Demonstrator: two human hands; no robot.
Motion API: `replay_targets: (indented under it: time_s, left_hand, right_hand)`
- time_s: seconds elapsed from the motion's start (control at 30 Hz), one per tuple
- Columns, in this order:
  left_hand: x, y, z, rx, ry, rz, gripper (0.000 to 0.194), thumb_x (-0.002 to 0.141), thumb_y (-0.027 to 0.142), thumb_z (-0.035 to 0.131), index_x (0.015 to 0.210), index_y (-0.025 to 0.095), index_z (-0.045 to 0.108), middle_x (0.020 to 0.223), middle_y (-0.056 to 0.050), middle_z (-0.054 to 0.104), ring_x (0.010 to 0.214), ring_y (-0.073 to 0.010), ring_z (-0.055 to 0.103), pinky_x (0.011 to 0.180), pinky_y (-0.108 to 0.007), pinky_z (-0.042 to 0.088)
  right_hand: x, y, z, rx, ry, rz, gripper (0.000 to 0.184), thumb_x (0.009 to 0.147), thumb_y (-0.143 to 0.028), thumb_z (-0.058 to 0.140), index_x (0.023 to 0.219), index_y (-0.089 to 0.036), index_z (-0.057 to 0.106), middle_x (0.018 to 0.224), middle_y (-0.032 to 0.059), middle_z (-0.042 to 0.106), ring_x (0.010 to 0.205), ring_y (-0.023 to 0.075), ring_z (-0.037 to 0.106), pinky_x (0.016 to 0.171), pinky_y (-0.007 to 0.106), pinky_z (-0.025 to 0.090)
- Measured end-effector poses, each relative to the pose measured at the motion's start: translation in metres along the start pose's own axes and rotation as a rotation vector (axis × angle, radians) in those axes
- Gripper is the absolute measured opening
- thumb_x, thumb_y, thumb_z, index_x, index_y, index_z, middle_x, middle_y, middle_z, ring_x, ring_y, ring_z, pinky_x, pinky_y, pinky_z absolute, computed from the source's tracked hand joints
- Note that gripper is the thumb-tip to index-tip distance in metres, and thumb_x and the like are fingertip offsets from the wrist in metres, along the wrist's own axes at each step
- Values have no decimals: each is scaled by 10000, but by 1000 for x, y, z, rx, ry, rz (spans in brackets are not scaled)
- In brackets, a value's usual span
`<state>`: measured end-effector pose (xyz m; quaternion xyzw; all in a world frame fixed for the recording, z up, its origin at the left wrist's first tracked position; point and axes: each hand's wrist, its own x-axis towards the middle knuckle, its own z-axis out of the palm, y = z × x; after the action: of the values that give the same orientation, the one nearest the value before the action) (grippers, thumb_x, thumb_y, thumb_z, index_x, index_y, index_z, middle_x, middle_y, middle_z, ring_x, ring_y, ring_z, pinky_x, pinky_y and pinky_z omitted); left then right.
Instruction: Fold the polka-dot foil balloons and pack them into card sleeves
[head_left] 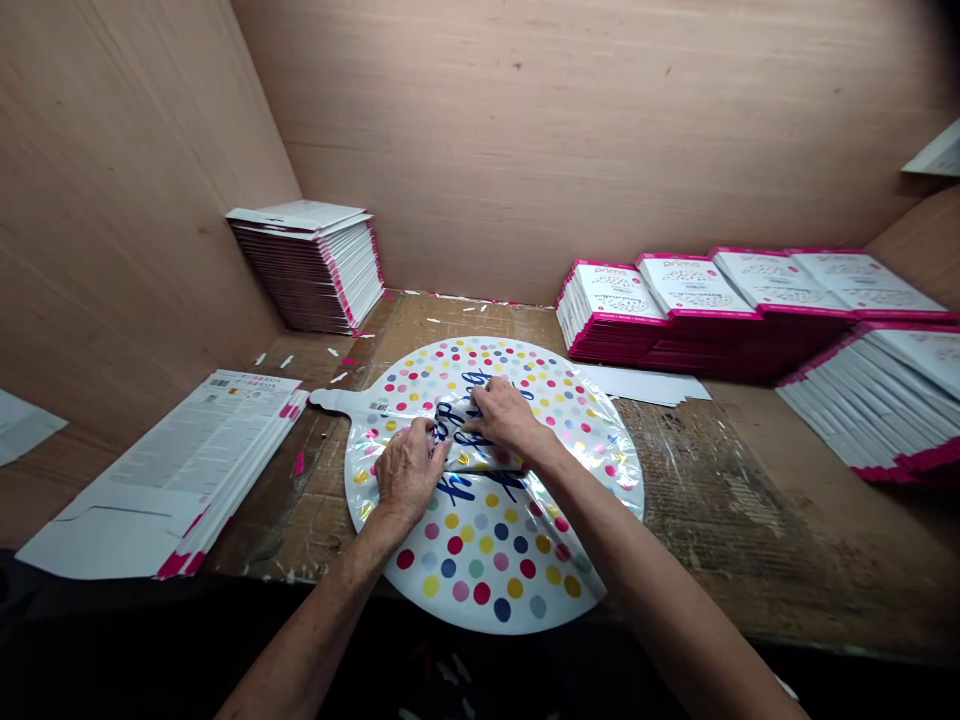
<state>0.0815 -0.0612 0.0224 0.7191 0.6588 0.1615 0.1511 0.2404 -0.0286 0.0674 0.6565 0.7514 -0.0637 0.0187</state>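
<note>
Polka-dot foil balloon (487, 540), half folded

foil balloon (487, 560) on bench (817, 580), flat cartons (195, 470) left, carton stacks (750, 300) right

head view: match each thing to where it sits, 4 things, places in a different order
Things:
1. dotted foil balloon
2. white carton stack
3. pink-edged "prime" packs
4. flattened white cartons

Places:
a. far left corner
b. right of the balloon
c. under the left hand and right hand
d. left of the balloon

Pairs: 1-c, 2-a, 3-b, 4-d
</note>
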Motion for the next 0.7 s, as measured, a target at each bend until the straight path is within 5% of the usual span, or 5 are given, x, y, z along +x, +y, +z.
replay_targets:
  time_s: [0.2,0.37,0.47,0.6,0.7]
  left_hand:
    - [-13,-8,-3,-323,193,-31,660,778,514,665,1284,110,536,1210,-183,645,1144,-329,589,963,-452,457]
    - [-23,-3,-5,-976,-26,-10,611,763,530,672,1211,123,589,943,-90,731,834,-222,694,712,-317,547]
    - [-27,3,-6,-1017,46,52,515,729,441,726,1135,137,632,937,-71,732,802,-187,685,717,-290,542]
    - [-36,0,-16,-907,137,144,472,718,405,744,1101,145,650,1086,-107,712,982,-218,675,905,-347,523]
    - [-48,-5,-27,-894,296,14,667,710,486,759,1256,155,567,1251,-145,647,1138,-253,626,966,-373,503]
  right_hand:
    - [-23,4,-10,109,-67,-173,164,916,-288,590,1052,-203,629,968,50,682,889,196,606,711,264,405]
    - [-71,-8,11,330,90,-244,477,854,-218,623,1312,-162,500,1256,143,594,1135,248,560,867,323,446]
    - [-78,-16,24,474,161,-224,534,850,-326,637,1336,-163,486,1308,161,553,1166,262,533,899,352,454]
    - [-76,-14,30,662,-11,-264,193,905,-350,545,901,-190,654,818,20,666,756,177,592,701,275,449]
    - [-80,-3,27,850,152,-184,193,887,-355,550,834,-190,634,770,-6,646,724,160,577,656,244,425]
